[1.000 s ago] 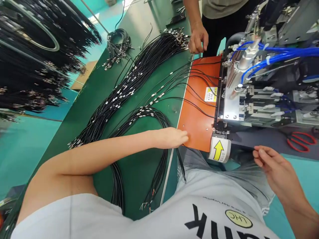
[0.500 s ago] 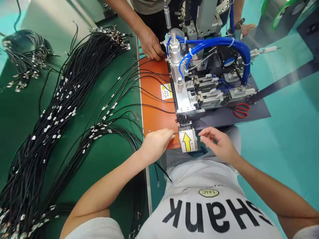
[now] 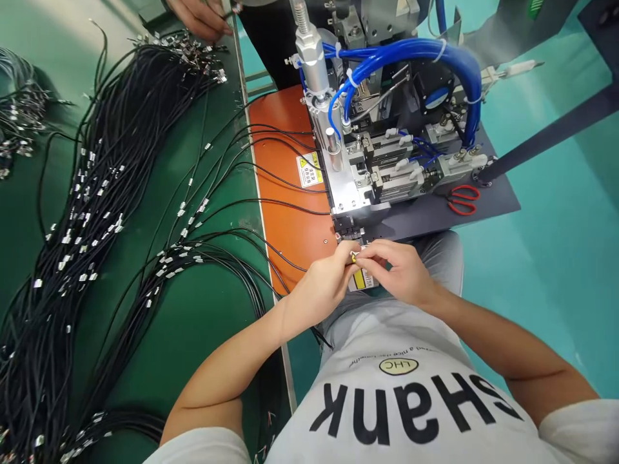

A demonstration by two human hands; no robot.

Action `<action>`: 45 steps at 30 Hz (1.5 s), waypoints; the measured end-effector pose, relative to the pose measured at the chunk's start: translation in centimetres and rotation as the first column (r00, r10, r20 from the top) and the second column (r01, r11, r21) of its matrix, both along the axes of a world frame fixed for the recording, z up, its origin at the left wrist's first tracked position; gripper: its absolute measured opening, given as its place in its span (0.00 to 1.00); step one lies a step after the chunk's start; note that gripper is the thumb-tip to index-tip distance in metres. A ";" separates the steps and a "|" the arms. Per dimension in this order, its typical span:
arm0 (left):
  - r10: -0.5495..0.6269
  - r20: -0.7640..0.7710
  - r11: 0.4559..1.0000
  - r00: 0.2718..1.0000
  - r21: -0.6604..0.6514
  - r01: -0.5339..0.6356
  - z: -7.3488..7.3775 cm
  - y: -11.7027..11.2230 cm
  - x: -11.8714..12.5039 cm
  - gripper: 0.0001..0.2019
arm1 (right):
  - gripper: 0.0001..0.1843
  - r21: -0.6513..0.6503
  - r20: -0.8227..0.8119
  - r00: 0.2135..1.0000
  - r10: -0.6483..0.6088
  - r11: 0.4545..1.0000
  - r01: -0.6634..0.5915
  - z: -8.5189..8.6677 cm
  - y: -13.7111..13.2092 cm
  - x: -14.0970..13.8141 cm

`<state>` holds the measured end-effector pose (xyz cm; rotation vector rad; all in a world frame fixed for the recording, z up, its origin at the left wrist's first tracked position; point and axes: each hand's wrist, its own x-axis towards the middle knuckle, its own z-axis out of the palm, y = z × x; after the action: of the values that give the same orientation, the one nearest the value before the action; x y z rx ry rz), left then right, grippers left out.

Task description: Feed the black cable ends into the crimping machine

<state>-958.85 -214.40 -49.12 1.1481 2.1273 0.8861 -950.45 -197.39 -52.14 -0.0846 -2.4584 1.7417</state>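
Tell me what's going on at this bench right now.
The person's left hand and right hand meet beside the machine, pinching what looks like a cable end. Other black cables cross the orange plate to the machine. A co-worker's hand is near the large cable bundle.

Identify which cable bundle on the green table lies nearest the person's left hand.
The curved black bundle passing beneath the left forearm. The broad black bundle and the coil at the picture's left edge lie farther from that hand.
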 end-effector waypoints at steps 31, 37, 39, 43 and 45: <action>0.250 0.040 0.945 0.967 0.209 -0.253 -1.6 -0.3 1.0 0.15 | 0.12 -0.548 0.303 0.944 0.129 0.834 0.062 -0.4 2.0 -1.6; 0.341 -0.077 0.904 0.937 0.301 -0.304 -3.0 0.0 1.4 0.14 | 0.13 -0.456 0.293 0.956 -0.018 0.876 0.157 -0.8 0.5 -1.0; 0.352 -0.045 0.896 0.935 0.304 -0.323 -3.1 0.1 1.4 0.14 | 0.13 -0.466 0.313 0.950 0.005 0.872 0.149 -1.1 0.7 -0.8; 0.375 0.010 0.882 0.927 0.304 -0.360 -2.9 0.2 1.4 0.13 | 0.13 -0.535 0.343 0.937 0.061 0.833 0.142 -1.2 1.5 -0.7; 0.387 0.032 0.874 0.921 0.303 -0.378 -2.8 0.2 1.3 0.14 | 0.12 -0.565 0.338 0.938 0.080 0.814 0.134 -1.1 1.5 -0.8</action>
<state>-957.50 -214.25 -51.92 0.8884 2.3443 1.4278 -951.22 -195.86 -53.20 -0.5275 -1.9835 2.5963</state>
